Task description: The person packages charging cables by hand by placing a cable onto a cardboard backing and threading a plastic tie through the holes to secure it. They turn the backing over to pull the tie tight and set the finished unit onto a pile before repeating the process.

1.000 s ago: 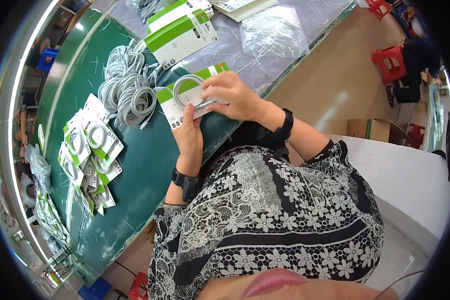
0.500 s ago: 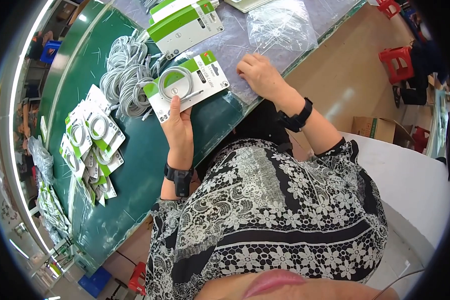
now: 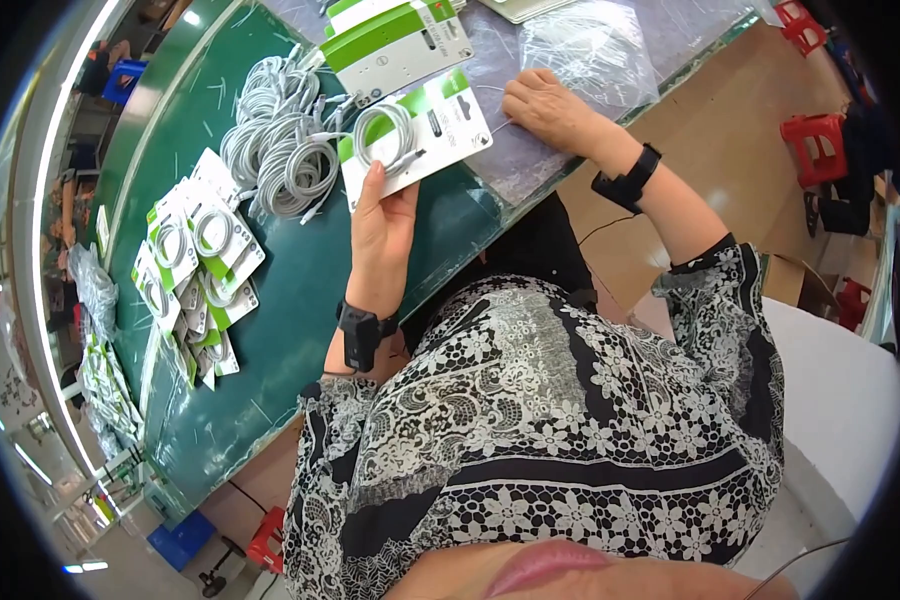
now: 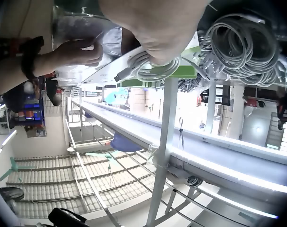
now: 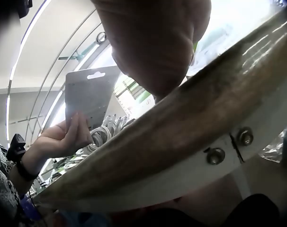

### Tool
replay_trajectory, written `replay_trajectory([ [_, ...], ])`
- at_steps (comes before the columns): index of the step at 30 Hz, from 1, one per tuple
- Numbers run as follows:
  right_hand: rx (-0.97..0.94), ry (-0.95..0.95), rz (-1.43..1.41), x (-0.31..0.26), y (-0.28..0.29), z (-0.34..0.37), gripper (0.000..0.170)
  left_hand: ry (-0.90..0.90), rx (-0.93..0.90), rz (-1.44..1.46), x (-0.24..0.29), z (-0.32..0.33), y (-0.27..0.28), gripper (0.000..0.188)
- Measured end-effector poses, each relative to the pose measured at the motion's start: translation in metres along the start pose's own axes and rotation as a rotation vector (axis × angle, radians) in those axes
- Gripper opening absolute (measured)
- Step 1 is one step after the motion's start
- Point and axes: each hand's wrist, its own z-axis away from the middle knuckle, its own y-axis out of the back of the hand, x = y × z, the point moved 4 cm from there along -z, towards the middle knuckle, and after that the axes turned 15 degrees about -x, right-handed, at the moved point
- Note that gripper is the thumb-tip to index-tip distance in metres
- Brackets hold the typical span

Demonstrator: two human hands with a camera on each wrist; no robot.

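Observation:
The left hand (image 3: 382,235) grips a green-and-white card (image 3: 455,125) by its lower edge. Its thumb presses a coiled grey cable (image 3: 382,135) against the card's front, with one plug end lying across the card. In the right wrist view, the card's plain back (image 5: 89,94) faces the camera above the left hand (image 5: 63,142). The right hand (image 3: 560,115) is low over the tabletop beside a clear bag of thin white ties (image 3: 595,50), fingers bent; a thin white tie (image 3: 503,128) shows at its fingertips, seemingly pinched.
A heap of loose grey cables (image 3: 285,145) lies left of the held card. Further left is a pile of cards with cables (image 3: 200,265). Green-and-white cards (image 3: 400,55) are stacked behind. The table's near edge (image 3: 470,262) runs diagonally below both hands.
The right hand has left the cable and card and moved across to the tabletop by the clear bag. The left hand still holds both, now slightly further forward.

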Motion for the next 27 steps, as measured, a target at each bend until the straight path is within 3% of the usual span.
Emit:
replay_trajectory([
  [3,-0.054,0.029,0.022,-0.001,-0.003,-0.008,0.009,0.022,0.011,0.155,-0.001,-0.003,0.003,0.04],
  [7,0.091,0.112,-0.177,-0.024,0.03,-0.032,0.012,0.049,-0.05,0.404,0.01,-0.011,-0.004,0.032],
  [9,0.215,0.053,-0.475,-0.049,0.056,-0.039,0.014,0.074,-0.151,0.644,0.014,-0.014,-0.014,0.026],
  [10,0.269,0.017,-0.624,-0.056,0.065,-0.041,0.015,0.066,-0.146,0.629,0.017,-0.015,-0.015,0.026],
  [13,0.362,-0.008,-0.671,-0.077,0.077,-0.052,0.016,0.098,-0.198,0.792,0.023,-0.018,-0.024,0.022],
  [18,0.401,-0.076,-0.671,-0.084,0.082,-0.059,0.015,0.089,-0.208,0.797,0.033,-0.017,-0.036,0.021],
  [21,0.382,-0.084,-0.695,-0.084,0.08,-0.058,0.014,0.003,-0.223,0.585,0.036,-0.015,-0.045,0.021],
  [27,0.363,-0.107,-0.706,-0.086,0.078,-0.06,0.013,-0.014,-0.162,0.597,0.033,-0.012,-0.044,0.022],
])
